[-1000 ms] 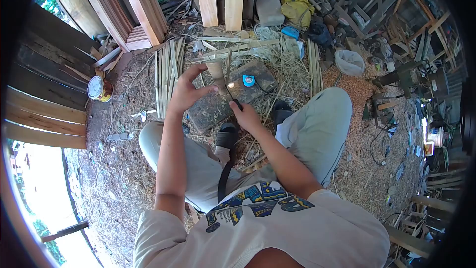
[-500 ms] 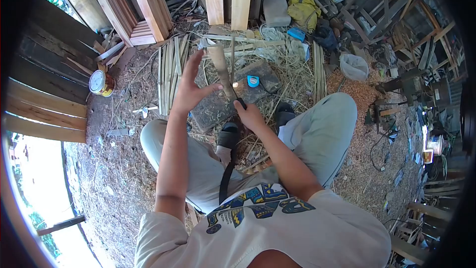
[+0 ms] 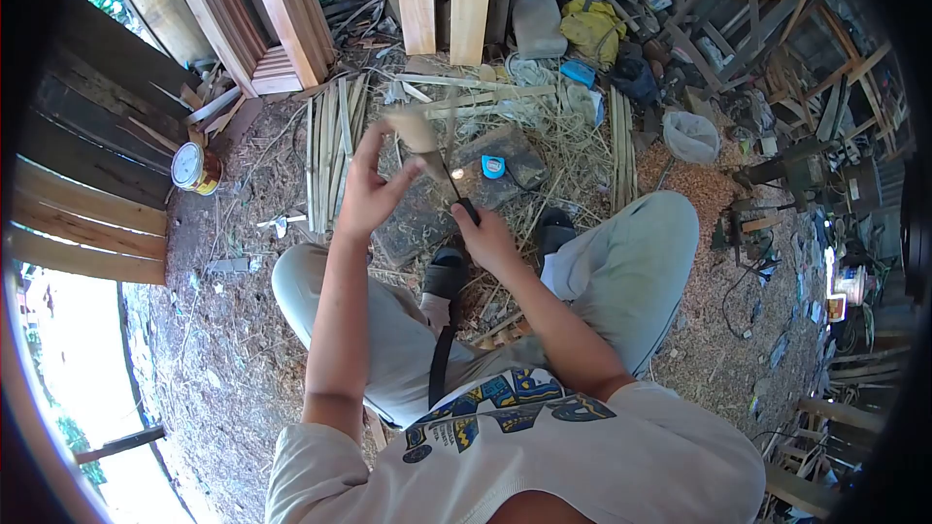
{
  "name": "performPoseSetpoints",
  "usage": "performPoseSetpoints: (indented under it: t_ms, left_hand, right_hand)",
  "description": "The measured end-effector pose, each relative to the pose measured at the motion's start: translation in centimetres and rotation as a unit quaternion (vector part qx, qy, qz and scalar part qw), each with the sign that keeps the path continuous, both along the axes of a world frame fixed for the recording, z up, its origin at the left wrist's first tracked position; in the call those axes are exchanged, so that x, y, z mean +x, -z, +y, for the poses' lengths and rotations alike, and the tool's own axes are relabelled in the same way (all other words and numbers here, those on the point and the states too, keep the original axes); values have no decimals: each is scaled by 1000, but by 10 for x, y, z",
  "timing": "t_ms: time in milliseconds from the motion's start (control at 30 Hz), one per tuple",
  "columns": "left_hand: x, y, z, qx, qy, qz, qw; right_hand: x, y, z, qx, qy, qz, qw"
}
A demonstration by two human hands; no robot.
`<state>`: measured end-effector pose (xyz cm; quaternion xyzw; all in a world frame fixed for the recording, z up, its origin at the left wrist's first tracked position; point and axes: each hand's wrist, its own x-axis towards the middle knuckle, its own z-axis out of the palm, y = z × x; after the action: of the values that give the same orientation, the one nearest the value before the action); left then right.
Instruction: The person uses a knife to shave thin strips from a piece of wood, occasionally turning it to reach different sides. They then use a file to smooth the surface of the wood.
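My right hand (image 3: 488, 241) is closed around the black handle of a knife (image 3: 468, 209). Its dark blade points up and away, toward a pale, tapered piece of wood (image 3: 416, 132), which is blurred by motion. My left hand (image 3: 369, 189) is at the wood's left side, thumb and fingertips touching it. Beneath both hands lies a worn, dark block (image 3: 398, 228) on the ground between my feet. On the block sits a blue tape measure (image 3: 493, 167). The blade's far end is hard to make out against the litter.
Thin wooden strips (image 3: 335, 150) lie to the left, with more strips (image 3: 621, 146) on the right. A paint bucket (image 3: 196, 168) stands far left. Tall boards (image 3: 473, 5) lean at the back. Wood shavings (image 3: 680, 184) and a whitish container (image 3: 691, 136) are at right.
The piece of wood has tilted further left, and its near end has lifted away from the knife handle. My left fingers have curled in to its side.
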<state>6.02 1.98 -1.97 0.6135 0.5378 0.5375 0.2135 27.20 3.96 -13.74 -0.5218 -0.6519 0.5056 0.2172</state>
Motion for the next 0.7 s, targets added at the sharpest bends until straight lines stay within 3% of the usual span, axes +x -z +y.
performPoseSetpoints:
  t_ms: [33, 100, 167, 267, 367, 433, 600, 700]
  left_hand:
    - [1, 2, 0, -1, 2, -4, 1000]
    - [2, 4, 2, 20, -10, 0, 1000]
    - [0, 10, 10, 25, -26, -12, 999]
    - [-7, 23, 11, -30, 55, 20, 998]
    - [13, 10, 12, -14, 50, 70, 996]
    - [19, 15, 12, -36, -14, 50, 998]
    - [18, 14, 13, 74, -31, 29, 996]
    - [13, 23, 10, 27, -26, 9, 999]
  right_hand:
    - [1, 13, 4, -1, 2, -4, 1000]
    - [3, 33, 17, -138, -35, -91, 986]
    - [4, 35, 21, -134, -38, -86, 986]
    - [5, 37, 16, -147, -34, -81, 985]
    - [7, 28, 21, -149, -25, -78, 985]
    - [9, 23, 20, -153, -32, -81, 984]
    - [12, 22, 17, -152, -71, -107, 980]
    - [9, 33, 13, -124, -64, -141, 980]
